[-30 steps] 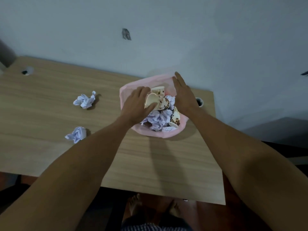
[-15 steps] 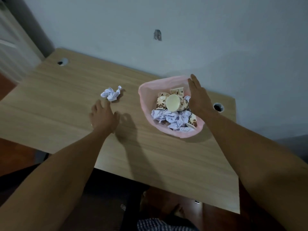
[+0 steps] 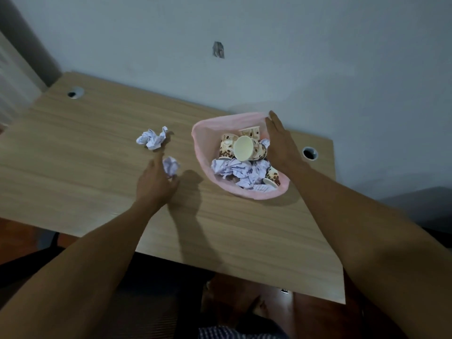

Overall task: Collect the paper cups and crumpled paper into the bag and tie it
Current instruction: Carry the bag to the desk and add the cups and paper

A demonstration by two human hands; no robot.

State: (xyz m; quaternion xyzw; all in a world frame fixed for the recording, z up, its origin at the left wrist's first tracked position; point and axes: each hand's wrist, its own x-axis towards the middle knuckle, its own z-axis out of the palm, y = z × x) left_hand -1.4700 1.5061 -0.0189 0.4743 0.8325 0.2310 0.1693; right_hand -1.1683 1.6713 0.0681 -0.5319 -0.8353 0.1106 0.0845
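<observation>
left hand (image 3: pixel 156 184): small paper ball (image 3: pixel 170 165) gripped in fingertips
right hand (image 3: pixel 281 145): flat, fingers straight, pressed against pink bag (image 3: pixel 203 143) rim
table (image 3: pixel 97 167): second paper ball (image 3: pixel 152 139) left loose

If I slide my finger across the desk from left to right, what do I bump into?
Left desk hole → crumpled paper on the desk → paper ball in the left hand → pink bag → paper cups → right hand → right desk hole.
</observation>
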